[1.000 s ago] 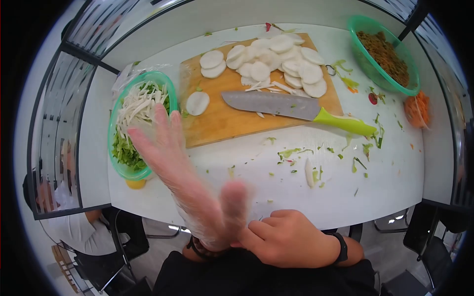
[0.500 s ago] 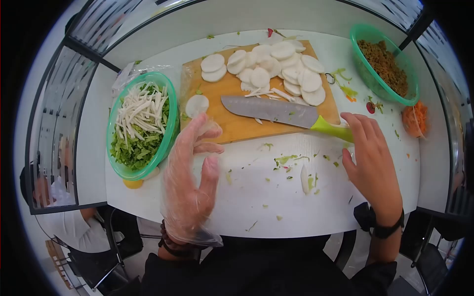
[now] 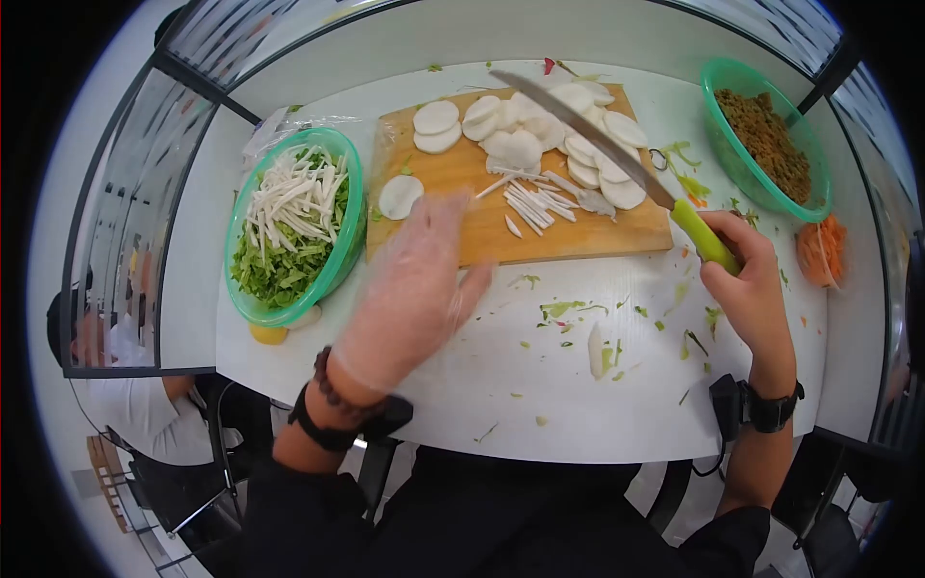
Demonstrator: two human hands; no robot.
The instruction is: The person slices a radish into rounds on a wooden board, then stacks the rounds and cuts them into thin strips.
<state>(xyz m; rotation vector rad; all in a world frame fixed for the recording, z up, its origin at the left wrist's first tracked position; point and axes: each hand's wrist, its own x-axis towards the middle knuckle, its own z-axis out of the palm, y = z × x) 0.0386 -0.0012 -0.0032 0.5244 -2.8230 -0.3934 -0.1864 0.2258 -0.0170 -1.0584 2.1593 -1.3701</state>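
Observation:
My right hand [image 3: 747,284] grips the green handle of a knife [image 3: 597,140], its blade raised over the cutting board [image 3: 462,241] and pointing to the upper left. Round white slices [image 3: 520,149] lie across the board's upper part. Below them are thin white strips [image 3: 535,207]. A single round slice [image 3: 400,197] rests at the board's left. My left hand [image 3: 414,279], in a clear plastic glove, is over the board's lower left edge, just below that slice. It is blurred, and its fingers seem to hold nothing, the thumb apart from them.
At the left stands a green bowl [image 3: 354,212] of chopped greens and white strips. Another green bowl [image 3: 718,125] holds brown crumbly food at the upper right, beside a bag of orange shreds [image 3: 821,252]. Green scraps litter the white table [image 3: 482,385]. A seated person [image 3: 145,414] shows at lower left.
My right hand has closed on the knife's handle and lifted it off the board, uncovering the strips. My left hand has moved right and turned palm down.

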